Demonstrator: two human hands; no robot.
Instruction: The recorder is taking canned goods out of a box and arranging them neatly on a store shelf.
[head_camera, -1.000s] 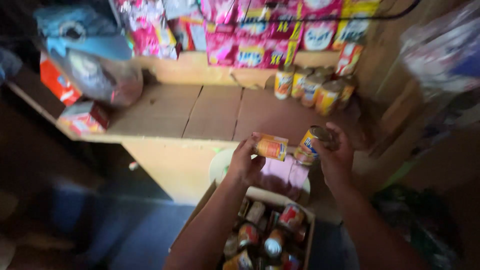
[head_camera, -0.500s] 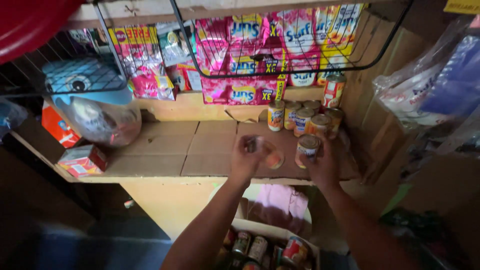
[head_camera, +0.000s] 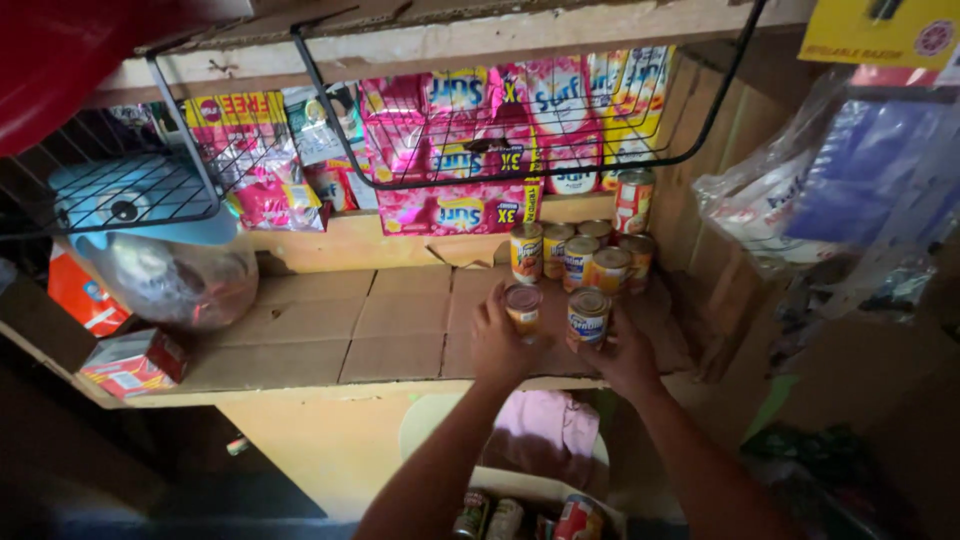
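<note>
The shelf (head_camera: 300, 345), lined with flattened cardboard, is the landmark here. Above its back hangs a wire rack (head_camera: 520, 130) stuffed with pink and yellow sachets (head_camera: 470, 120). At the shelf's left end sits a clear bag (head_camera: 175, 280) under something blue, and a small red box (head_camera: 130, 362) lies at the near left corner. To the right of the shelf hang clear plastic bags (head_camera: 800, 200). Below the shelf's front edge a carton (head_camera: 520, 515) holds more tins, just beyond a pink cloth (head_camera: 545, 430).

On the shelf's right rear stands a cluster of cans (head_camera: 580, 255), upright, touching one another, with one more stacked on top against the back wall.

Both hands are at the shelf's right front, just short of that cluster. The left hand (head_camera: 497, 350) is wrapped around an orange can (head_camera: 523, 306), fingers closed on its side. The right hand (head_camera: 625, 358) grips a yellow can (head_camera: 589, 315) the same way. Each can stands upright, long axis vertical, lid up, its base at or just above the cardboard; I cannot tell whether either fully rests on it.

The cluster lies straight ahead of both hands, toward the back wall. The two held cans are close side by side, nearly touching, and the yellow can sits nearest the front row, almost directly before it; the orange can faces the cluster's left edge, with bare cardboard to its left.
</note>
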